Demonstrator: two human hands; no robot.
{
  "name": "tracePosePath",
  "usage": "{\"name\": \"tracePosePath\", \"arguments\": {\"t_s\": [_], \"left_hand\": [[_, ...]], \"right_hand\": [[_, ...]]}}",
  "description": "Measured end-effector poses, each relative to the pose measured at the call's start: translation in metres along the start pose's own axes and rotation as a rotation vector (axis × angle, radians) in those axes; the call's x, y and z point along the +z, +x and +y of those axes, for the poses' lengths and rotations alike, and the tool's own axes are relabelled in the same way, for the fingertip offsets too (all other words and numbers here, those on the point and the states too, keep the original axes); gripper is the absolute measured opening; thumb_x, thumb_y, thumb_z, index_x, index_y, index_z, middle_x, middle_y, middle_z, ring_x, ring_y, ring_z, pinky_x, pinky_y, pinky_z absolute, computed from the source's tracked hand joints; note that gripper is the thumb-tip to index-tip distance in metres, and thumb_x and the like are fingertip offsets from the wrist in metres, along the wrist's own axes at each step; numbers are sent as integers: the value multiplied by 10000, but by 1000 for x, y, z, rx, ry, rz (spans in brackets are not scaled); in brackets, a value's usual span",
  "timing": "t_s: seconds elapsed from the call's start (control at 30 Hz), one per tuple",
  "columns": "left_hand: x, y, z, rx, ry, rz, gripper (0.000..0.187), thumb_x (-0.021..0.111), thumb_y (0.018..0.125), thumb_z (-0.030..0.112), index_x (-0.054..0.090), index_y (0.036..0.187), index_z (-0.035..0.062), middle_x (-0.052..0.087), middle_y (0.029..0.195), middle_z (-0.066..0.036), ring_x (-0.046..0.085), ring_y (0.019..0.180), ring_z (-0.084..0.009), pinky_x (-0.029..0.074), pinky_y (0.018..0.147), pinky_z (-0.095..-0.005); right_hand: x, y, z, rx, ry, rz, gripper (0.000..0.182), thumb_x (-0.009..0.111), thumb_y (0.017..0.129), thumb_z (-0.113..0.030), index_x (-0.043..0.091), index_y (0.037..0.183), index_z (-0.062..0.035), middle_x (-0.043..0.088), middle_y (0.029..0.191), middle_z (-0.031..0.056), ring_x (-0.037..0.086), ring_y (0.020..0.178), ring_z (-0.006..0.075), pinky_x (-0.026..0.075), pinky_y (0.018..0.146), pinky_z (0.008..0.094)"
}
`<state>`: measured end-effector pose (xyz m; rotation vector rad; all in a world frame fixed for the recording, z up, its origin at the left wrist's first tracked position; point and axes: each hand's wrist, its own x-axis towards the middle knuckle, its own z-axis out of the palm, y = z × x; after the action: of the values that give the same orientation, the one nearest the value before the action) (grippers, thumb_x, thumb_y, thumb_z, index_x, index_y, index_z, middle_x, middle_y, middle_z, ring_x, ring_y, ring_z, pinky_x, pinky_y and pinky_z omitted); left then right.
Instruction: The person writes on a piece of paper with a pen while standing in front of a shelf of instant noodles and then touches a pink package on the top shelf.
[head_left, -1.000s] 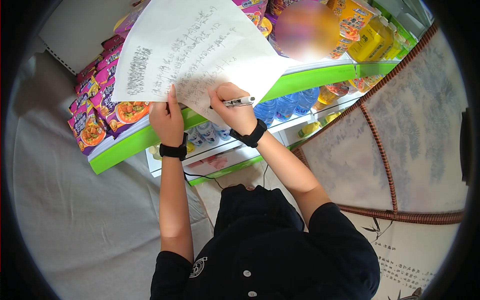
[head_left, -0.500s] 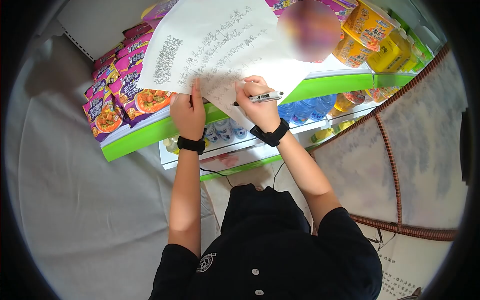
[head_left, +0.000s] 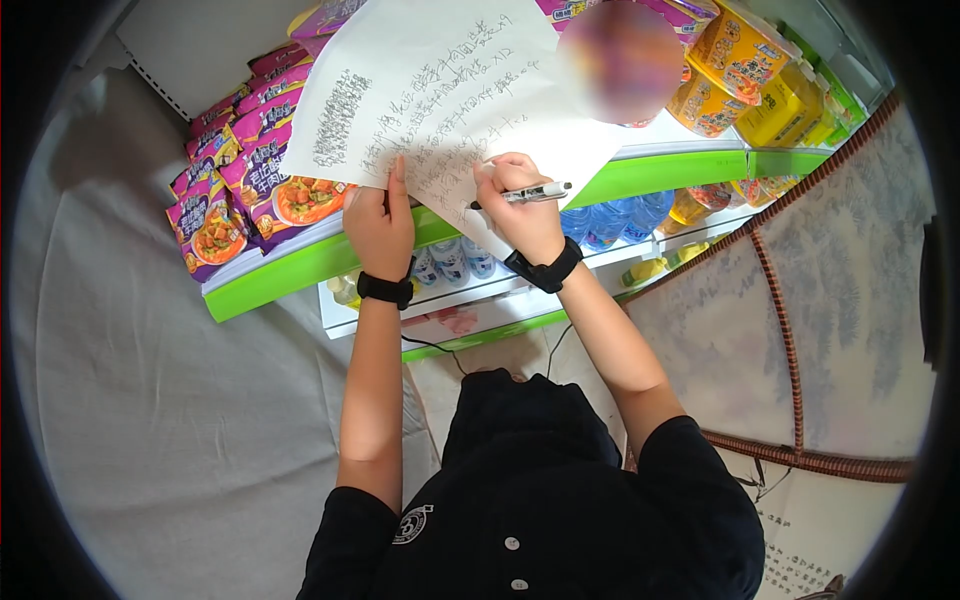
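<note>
A white sheet of paper (head_left: 430, 60) covered in handwritten lines fans out over the shelf at the top. My left hand (head_left: 379, 232) pinches its lower edge, the thumb lying on top and the other fingers hidden beneath. In my right hand (head_left: 525, 210) is a pen (head_left: 535, 194) with a pale barrel and dark end, its tip on the lower part of the sheet. That hand rests against the paper with its fingers curled round the pen. Both wrists wear black bands.
Purple noodle packets (head_left: 270, 190) lie on the shelf at left; orange noodle tubs (head_left: 715, 90) stand at right. A green shelf edge (head_left: 270, 285) runs beneath the paper. Blue-tinted bottles (head_left: 610, 220) fill part of the lower shelf. Grey cloth (head_left: 190, 420) covers the left side.
The paper and both hands have shifted very slightly right. The handwriting shows more sharply now, and the grips on paper and pen are the same.
</note>
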<state>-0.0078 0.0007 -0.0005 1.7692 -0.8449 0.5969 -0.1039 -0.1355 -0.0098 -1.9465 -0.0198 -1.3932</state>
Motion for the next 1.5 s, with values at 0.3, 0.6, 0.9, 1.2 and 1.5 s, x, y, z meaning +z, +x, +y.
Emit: {"name": "tracePosePath", "arguments": {"t_s": [0.3, 0.6, 0.9, 1.2, 1.5], "left_hand": [[0, 1, 3, 24, -1, 9, 175, 555, 883, 164, 681, 938, 55, 588, 669, -108, 473, 587, -273, 376, 579, -363], [-1, 3, 1, 91, -27, 2, 154, 585, 865, 159, 671, 840, 34, 591, 654, -111, 504, 603, -287, 392, 597, -362], [0, 3, 0, 132, -12, 18, 189, 609, 854, 158, 627, 724, 22, 550, 593, -95, 474, 547, -277, 364, 564, -355], [2, 2, -6, 165, 50, 20, 212, 612, 852, 157, 613, 688, 23, 527, 564, -93, 467, 527, -260, 357, 559, -352], [2, 3, -1, 154, 51, 23, 198, 607, 858, 167, 635, 722, 25, 520, 553, -101, 464, 525, -263, 358, 562, -350]], "right_hand": [[-1, 1, -6, 75, -4, -31, 330, 654, 779, -60, 427, 538, -61, 443, 482, 55, 488, 538, 244, 460, 721, 335], [-6, 1, -8, 107, 26, 105, 361, 660, 791, -92, 430, 514, -67, 438, 465, 32, 438, 481, 187, 427, 714, 326], [-9, 5, -15, 112, -52, -2, 371, 656, 793, -127, 451, 485, -99, 421, 416, -10, 380, 409, 151, 381, 748, 304], [-11, 4, -12, 106, -57, 3, 381, 644, 791, -102, 422, 482, -89, 405, 414, -4, 371, 406, 170, 395, 743, 314], [-10, 4, -9, 92, -36, 31, 364, 638, 798, -93, 423, 505, -75, 422, 448, 13, 399, 435, 186, 411, 733, 318]]}}
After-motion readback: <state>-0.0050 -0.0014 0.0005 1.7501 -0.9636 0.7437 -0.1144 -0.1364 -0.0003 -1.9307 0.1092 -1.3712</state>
